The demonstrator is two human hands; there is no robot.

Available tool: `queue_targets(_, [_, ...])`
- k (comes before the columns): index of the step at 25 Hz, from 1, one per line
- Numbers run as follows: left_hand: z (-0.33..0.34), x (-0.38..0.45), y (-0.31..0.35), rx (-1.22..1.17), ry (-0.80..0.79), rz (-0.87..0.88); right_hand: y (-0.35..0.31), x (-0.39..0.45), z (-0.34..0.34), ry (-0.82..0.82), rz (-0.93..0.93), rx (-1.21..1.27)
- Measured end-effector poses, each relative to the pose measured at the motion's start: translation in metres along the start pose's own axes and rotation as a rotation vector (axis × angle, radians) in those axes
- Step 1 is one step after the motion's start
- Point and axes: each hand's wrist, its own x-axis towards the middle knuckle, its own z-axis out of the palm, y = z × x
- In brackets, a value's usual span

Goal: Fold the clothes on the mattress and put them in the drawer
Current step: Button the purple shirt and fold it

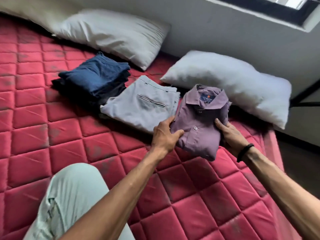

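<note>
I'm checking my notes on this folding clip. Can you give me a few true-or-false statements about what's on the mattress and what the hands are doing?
1. Both hands hold the purple shirt. True.
2. The shirt is unfolded. False: it is folded, collar up.
3. The grey trousers lie between the blue stack and the shirt. True.
4. The left hand rests on a pillow. False: it grips the shirt, as does the right hand.

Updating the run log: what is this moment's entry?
both hands grip folded purple shirt | grey trousers, navy stack folded
</note>
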Motion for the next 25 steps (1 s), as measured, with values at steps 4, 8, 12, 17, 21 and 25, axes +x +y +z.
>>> queue_targets(4, [0.034, -0.021, -0.030, 0.084, -0.149, -0.046, 0.061, -0.001, -0.043, 0.079, 0.193, -0.263])
queue_targets(8, [0.043, -0.060, -0.073, 0.136, -0.268, 0.012, 0.081, -0.007, -0.022, 0.558, 0.030, -0.949])
queue_targets(12, [0.047, -0.075, -0.093, 0.167, -0.187, 0.107, 0.100, -0.029, 0.050, 0.444, -0.468, -1.407])
queue_targets(17, [0.032, -0.078, -0.103, 0.293, -0.234, 0.028, 0.137, -0.013, 0.057, 0.217, -0.222, -1.547])
queue_targets(21, [0.000, -0.063, -0.073, 0.260, -0.406, -0.084, 0.121, -0.025, 0.082, 0.305, -0.250, -1.500])
queue_targets(25, [-0.072, -0.064, -0.055, 0.340, -0.365, -0.025, 0.122, -0.055, 0.151, 0.207, -0.505, -1.447])
